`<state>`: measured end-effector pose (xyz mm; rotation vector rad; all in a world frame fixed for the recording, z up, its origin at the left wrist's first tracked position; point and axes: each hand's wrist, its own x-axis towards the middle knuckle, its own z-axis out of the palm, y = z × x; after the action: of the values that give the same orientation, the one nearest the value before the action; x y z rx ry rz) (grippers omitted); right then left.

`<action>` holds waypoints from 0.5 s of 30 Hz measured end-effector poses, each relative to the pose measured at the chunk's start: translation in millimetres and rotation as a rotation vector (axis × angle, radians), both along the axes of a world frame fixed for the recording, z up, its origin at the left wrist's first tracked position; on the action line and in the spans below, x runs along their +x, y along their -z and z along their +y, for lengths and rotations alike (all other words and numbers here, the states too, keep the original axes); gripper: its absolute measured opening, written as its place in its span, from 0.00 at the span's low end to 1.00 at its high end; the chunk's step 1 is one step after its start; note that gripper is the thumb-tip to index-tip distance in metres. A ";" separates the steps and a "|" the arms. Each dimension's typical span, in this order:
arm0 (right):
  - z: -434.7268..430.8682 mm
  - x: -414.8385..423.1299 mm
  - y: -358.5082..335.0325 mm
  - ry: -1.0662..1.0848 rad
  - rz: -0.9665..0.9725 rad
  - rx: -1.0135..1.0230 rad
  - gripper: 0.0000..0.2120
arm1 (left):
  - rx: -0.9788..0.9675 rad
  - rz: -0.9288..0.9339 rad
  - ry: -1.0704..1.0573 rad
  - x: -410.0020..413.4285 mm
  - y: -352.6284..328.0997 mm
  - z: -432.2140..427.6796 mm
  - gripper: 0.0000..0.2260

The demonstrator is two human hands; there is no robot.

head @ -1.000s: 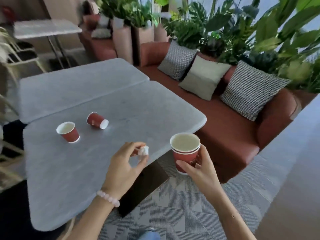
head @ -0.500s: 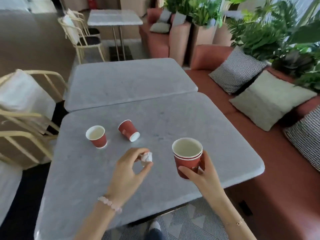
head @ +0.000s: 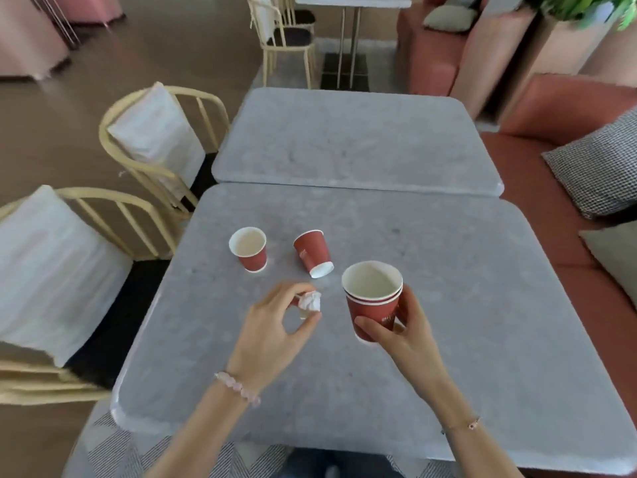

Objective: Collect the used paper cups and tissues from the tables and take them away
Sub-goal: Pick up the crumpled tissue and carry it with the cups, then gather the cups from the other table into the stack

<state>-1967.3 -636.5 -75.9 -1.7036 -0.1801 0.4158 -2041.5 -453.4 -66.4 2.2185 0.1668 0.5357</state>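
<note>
Right hand point(head: 403, 332) grips a nested stack of red paper cups point(head: 374, 301) upright over the middle of the grey stone tabletop point(head: 448, 305), apparently as a receptacle. Left hand point(head: 272, 326) pinches a crumpled white tissue ball point(head: 310, 301) between thumb and fingertips, just beside the stack. An upright red paper cup point(head: 249, 249) and a tipped red paper cup point(head: 313, 252) lie uncollected toward the far-left corner.

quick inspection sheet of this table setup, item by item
surface: grey stone-look table, with a second grey table butted against its far edge
job's things: upright red paper cup and red paper cup on its side, both on the near table
clutter: nothing seen
grippers: left hand pinches crumpled white tissue; right hand grips nested red cup stack
cables: nothing seen
surroundings: cream metal chairs on the left; red sofa with checked cushion on the right
</note>
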 end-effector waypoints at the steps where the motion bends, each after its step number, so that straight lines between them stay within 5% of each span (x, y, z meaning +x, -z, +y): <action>1: 0.5 3.0 0.5 -0.025 0.009 0.000 0.27 | 0.012 0.001 -0.019 0.1 1.5 -0.9 0.10; 10: -0.1 28.4 3.9 -0.131 0.038 -0.008 0.28 | 0.028 0.046 -0.172 4.8 34.7 -8.5 0.09; 15: 0.8 31.8 10.6 -0.163 0.047 -0.010 0.28 | -0.006 0.250 -0.309 2.1 89.9 -7.3 0.05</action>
<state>-1935.5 -635.7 -86.5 -1.6936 -0.2839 0.5776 -2039.3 -460.7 -156.2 2.2615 0.6482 0.4180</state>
